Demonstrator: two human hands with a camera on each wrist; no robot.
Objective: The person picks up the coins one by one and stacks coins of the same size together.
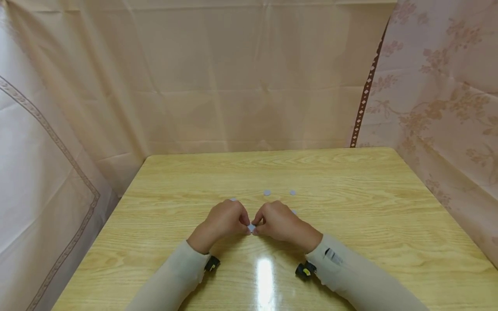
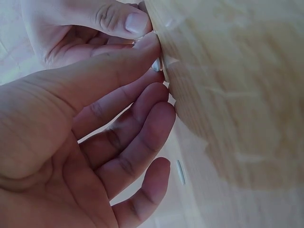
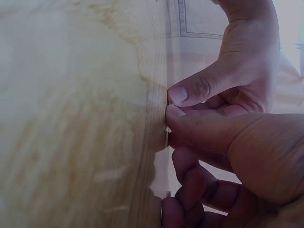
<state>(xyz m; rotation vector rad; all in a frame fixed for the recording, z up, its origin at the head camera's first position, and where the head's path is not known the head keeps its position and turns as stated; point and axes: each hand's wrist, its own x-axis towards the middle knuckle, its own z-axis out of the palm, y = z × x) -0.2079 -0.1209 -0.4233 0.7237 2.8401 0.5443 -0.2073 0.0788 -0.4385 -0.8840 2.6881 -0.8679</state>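
Near the middle of the table, in the head view, a small flat whitish piece (image 1: 251,227) lies between my two hands, low at the wooden surface. My left hand (image 1: 227,219) pinches its left side with thumb and forefinger, and my right hand (image 1: 278,221) pinches its right side. The thumb tips nearly meet. In the left wrist view, a pale edge of the piece (image 2: 156,64) shows between my left thumb and forefinger; the rest is hidden. Beyond the hands lie thin round pale discs, one (image 1: 267,192) in the middle and another (image 1: 292,192) to its right.
A further disc (image 1: 294,212) is partly covered by the right hand, and one more (image 1: 233,199) peeks out behind the left. The wood-grain table (image 1: 155,185) reaches back to a beige curtain (image 1: 241,77). Patterned cloth (image 1: 447,99) hangs at the right.
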